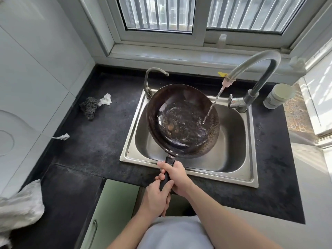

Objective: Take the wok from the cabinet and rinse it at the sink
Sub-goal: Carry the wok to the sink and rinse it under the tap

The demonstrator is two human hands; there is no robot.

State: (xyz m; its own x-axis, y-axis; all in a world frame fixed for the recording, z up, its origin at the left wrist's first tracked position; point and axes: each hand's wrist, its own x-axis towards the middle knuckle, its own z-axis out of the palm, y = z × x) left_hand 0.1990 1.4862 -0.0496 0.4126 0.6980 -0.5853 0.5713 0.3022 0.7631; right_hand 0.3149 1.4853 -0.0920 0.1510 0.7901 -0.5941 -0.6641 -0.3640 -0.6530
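1. Gripping the wok's black handle [166, 177], the right hand [177, 178] curls its fingers round the part nearer the pan, just above the sink's near rim.
2. The left hand [156, 196] is wrapped round the end of the handle, directly behind the right hand and touching it.
3. The wok [183, 121] hangs tilted over the steel sink [233, 175], dark bowl facing up, with water and bubbles pooled inside.
4. A thin stream of water [212, 106] runs from the tall curved tap [260, 69] into the wok's right side.
5. A smaller tap [150, 78] stands at the sink's back-left corner, behind the wok's rim.
6. On the dark bench [89, 141] left of the sink lie a steel scourer [89, 107] and a white rag [106, 101], touching each other.
7. A pale cup [277, 97] stands on the bench, right of the tall tap.
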